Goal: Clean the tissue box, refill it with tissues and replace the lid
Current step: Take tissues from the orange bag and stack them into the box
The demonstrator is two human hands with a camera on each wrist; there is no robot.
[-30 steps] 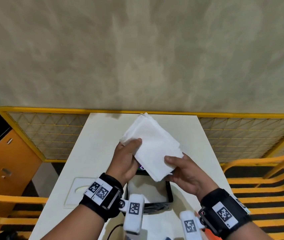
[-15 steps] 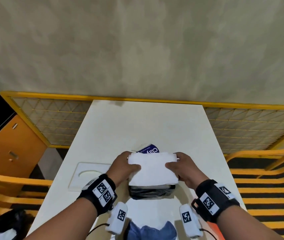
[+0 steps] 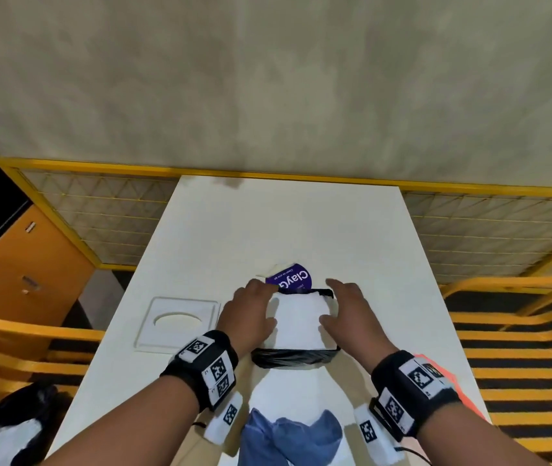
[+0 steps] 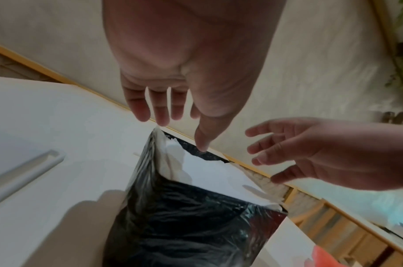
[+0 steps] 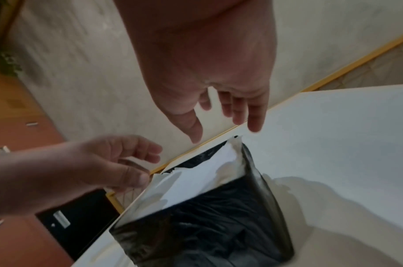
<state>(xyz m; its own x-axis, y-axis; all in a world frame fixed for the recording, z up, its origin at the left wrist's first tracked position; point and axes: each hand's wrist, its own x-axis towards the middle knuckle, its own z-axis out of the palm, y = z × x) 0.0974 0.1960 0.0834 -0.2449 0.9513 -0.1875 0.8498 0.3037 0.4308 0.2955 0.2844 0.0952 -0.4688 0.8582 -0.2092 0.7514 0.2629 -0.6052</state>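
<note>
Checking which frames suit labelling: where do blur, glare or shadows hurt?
Head view: sharp, edges bowed by the wide lens. Left wrist view: soft, glare on the black tissue box, left hand shadowed. Right wrist view: left hand motion-blurred, tissues washed out.

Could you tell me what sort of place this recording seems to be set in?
Probably an office or cafeteria-style seating area, though that is a guess: a white table stands against a yellow-framed mesh partition, with orange-slatted seating on both sides and an orange cabinet nearby.
</note>
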